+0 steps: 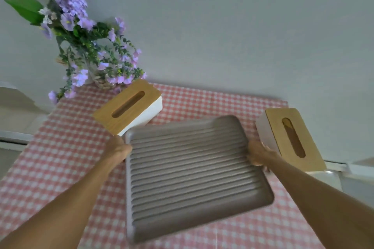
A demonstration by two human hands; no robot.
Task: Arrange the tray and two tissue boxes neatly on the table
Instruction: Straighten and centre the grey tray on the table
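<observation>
Pink-checked cloth point(66, 143) is covering the table as a person's left hand point(118, 150) and right hand point(258, 153) are clasping opposite rims of a ribbed grey tray point(190, 174) at frame centre, between two unlabelled wooden-lidded tissue boxes, upper left point(129, 105) and right point(291, 137), near purple flowers point(81, 42).

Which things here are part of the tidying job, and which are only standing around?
Part of the job:
- ribbed grey tray, held at both sides by the left hand and the right hand
- left tissue box
- right tissue box

Only standing around:
- purple flowers at the table's far left corner
- checked tablecloth
</observation>
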